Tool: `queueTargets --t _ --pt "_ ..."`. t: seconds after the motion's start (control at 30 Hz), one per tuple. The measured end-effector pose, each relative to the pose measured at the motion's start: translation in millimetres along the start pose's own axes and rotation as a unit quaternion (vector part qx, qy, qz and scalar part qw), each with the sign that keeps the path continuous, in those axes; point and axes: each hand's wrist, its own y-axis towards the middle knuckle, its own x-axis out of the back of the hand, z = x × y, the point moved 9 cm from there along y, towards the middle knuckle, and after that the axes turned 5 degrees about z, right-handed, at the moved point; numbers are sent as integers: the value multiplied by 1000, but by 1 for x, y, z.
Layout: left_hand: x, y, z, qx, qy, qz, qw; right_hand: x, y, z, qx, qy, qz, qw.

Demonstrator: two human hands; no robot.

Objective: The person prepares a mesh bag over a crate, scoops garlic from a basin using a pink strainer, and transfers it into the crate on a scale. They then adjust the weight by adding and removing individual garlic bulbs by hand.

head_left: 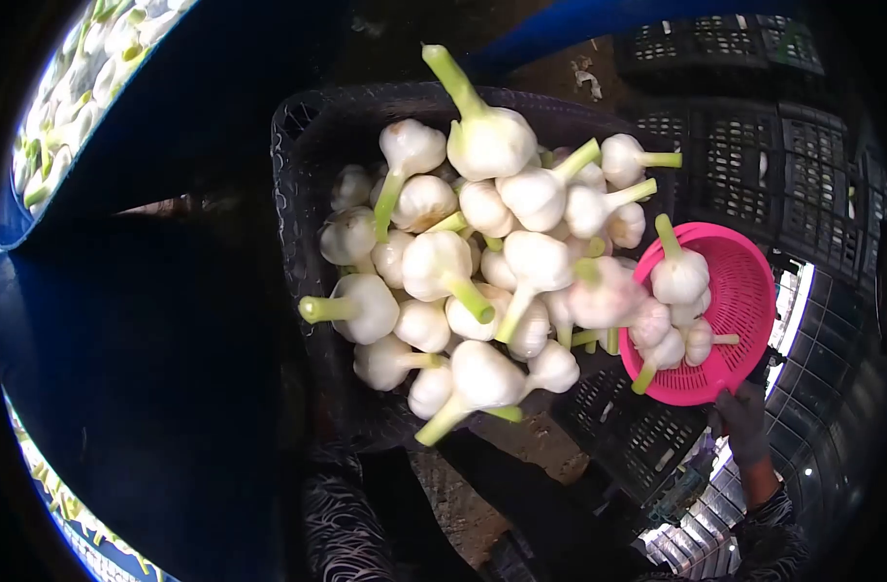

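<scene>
right hand point(742, 422): fingers closed on pink basket point(754, 291) rim; left hand unseen
risk: garlic point(482, 373) could roll off the heaped crate point(298, 126)

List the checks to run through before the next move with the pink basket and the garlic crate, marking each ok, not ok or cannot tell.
1. Grip: the right hand holds the pink basket by its lower rim: ok.
2. Aim: basket tilted with its mouth toward the black crate: ok.
3. Basket emptied: not ok, several garlic bulbs lie inside.
4. Room in crate: not ok, the garlic pile looks heaped above its rim.
5. Is the left hand free: cannot tell, out of view.
</scene>
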Motion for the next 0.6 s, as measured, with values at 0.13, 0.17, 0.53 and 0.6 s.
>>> queueTargets --t 0.13,0.17,0.53,0.6 --pt "23 -28 7 -3 -1 10 1000 1 0 -15 9 35 -25 999" --pt "30 -37 7 -4 -2 12 1000 -2 -2 -17 8 62 -39 997" --pt "128 -221 -26 -96 1 -81 992 -11 -60 -2 11 186 48 981" --pt "144 -260 -30 -44 9 5 999 -14 -78 -9 0 211 74 975"
